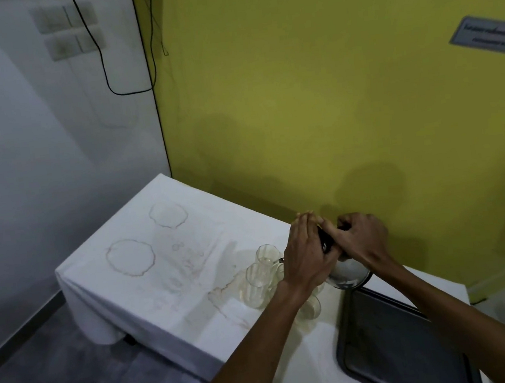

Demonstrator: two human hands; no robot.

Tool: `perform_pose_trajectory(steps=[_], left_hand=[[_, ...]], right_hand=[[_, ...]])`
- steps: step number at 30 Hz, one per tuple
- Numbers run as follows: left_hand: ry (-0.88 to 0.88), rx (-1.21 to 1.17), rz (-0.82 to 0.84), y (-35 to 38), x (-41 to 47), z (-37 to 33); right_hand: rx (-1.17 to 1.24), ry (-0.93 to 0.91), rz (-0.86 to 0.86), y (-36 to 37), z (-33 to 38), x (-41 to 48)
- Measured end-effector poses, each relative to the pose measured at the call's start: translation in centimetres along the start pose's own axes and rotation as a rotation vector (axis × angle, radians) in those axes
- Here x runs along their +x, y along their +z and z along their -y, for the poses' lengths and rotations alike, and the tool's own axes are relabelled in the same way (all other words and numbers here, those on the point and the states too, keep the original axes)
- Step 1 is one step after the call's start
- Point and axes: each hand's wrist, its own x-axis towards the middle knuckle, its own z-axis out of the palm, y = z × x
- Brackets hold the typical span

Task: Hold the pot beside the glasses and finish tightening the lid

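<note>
A shiny metal jug (347, 272) with a black top stands on the white tablecloth (165, 264) close to the yellow wall. Both hands are wrapped over its top. My left hand (307, 252) grips the black lid from the left side. My right hand (361, 235) curls round the black handle part from the right. The hands hide most of the lid. Several clear glasses (260, 281) stand just left of the jug, below my left wrist.
A dark metal tray (397, 341) lies on the table at the right, in front of the jug. Brown ring stains mark the cloth at the left. A black cable hangs down the wall corner. A dark chair back shows at bottom left.
</note>
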Motion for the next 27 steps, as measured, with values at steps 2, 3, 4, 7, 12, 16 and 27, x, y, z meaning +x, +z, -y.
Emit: perform_pose_trajectory(steps=[2, 3, 4, 7, 12, 16, 27], left_hand=[[0.002, -0.001, -0.005, 0.1, 0.0, 0.0], [0.002, -0.002, -0.007, 0.1, 0.0, 0.0], [0.003, -0.003, -0.008, 0.1, 0.0, 0.0], [0.009, -0.009, -0.023, 0.1, 0.0, -0.1], [0.008, -0.009, -0.044, 0.1, -0.1, -0.1], [-0.003, -0.022, -0.055, 0.0, -0.1, 0.1], [-0.020, -0.037, -0.051, -0.4, 0.1, 0.5]], right_hand=[[-0.003, -0.008, -0.005, 0.0, -0.1, 0.0], [-0.006, -0.011, -0.005, 0.0, -0.1, 0.1], [-0.012, -0.015, -0.006, 0.0, -0.1, 0.1], [-0.017, -0.020, -0.009, -0.1, -0.1, 0.2], [0.007, -0.028, -0.003, 0.0, 0.0, 0.4], [-0.024, -0.037, -0.003, 0.2, 0.2, 0.5], [-0.055, -0.066, 0.000, 1.1, 0.2, 1.0]])
